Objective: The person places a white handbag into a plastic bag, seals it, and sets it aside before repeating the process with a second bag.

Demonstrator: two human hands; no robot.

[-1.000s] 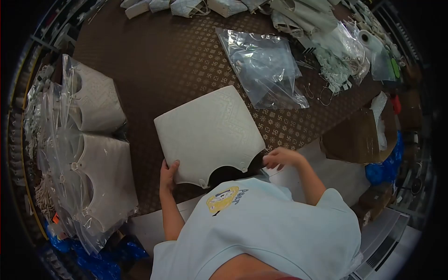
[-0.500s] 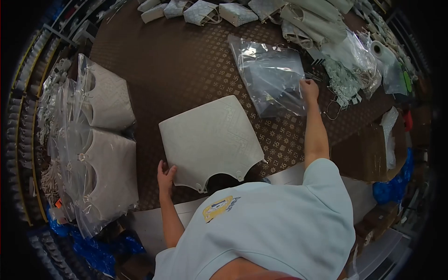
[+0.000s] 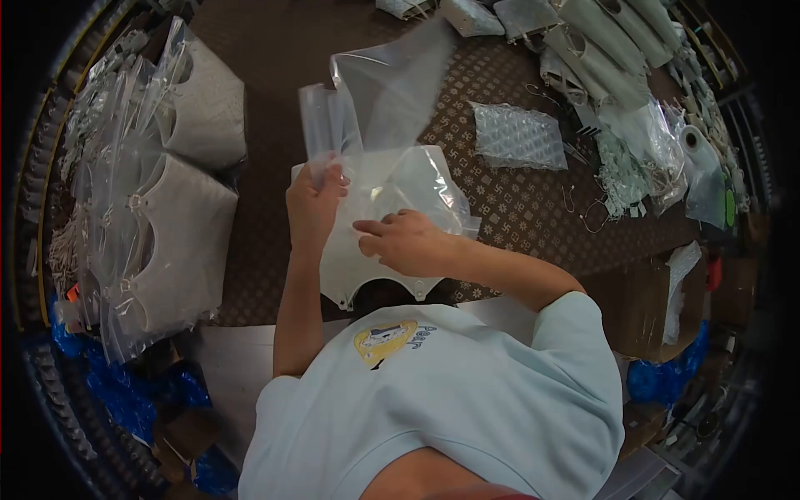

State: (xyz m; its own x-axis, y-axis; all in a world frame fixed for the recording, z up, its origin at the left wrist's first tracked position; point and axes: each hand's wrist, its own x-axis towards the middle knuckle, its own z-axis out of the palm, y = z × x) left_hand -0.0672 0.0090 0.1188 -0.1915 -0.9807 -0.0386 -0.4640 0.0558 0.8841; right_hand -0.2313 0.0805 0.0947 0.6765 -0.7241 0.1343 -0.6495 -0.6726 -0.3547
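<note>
A clear plastic bag is raised and spread over the flat white handbag on the table. My left hand is closed on the left part of the plastic bag, beside the handbag's left edge. Over the middle of the handbag is my right hand, its fingers half bent and the thumb and forefinger slightly apart near the plastic. Curved cut-outs and small metal fittings show at the handbag's near edge. The plastic covers part of the handbag's right side.
Plastic-wrapped white handbags lie along the left. A bubble-wrap piece lies on the patterned brown table. More pale handbags and a clear roll are at the right. A cardboard box stands at the near right.
The clear plastic bag has moved left from the right side of the table to above the handbag. My left hand has left the handbag and taken the plastic; bubble wrap now shows where the plastic lay.
</note>
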